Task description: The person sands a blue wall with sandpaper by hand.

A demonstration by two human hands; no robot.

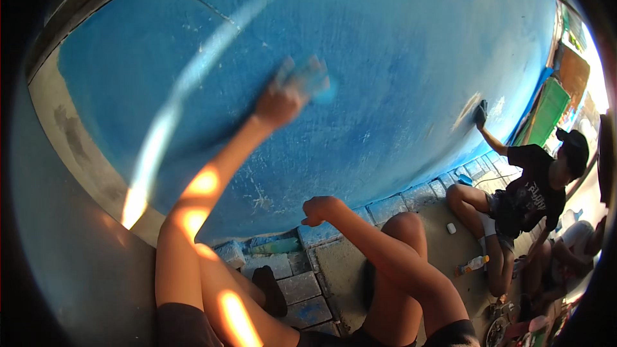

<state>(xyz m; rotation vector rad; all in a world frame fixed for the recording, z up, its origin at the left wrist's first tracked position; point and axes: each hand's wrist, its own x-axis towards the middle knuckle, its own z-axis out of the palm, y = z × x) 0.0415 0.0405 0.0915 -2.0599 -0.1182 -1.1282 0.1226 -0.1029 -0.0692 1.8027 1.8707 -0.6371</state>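
Observation:
My left hand [283, 99] reaches up to the blue wall [385, 77] and is smeared by motion. It presses a light blue, flat-looking piece [326, 88] against the paint; whether this is a cloth, a pad or a sheet is too blurred to tell. My right hand [319, 211] hangs in front of the wall's lower part, near my bent knee. Its fingers are curled in, and nothing shows in them. Scuffs and pale scratches mark the wall, and a thin crack runs near its upper left.
At right, a seated person [536, 180] in dark clothes holds a dark-gloved hand [481, 114] against a pale patch on the wall. Paving bricks [299, 288] line the wall's foot. A bottle [474, 263] and a small white object [451, 228] lie on the ground. Another person [572, 254] sits behind.

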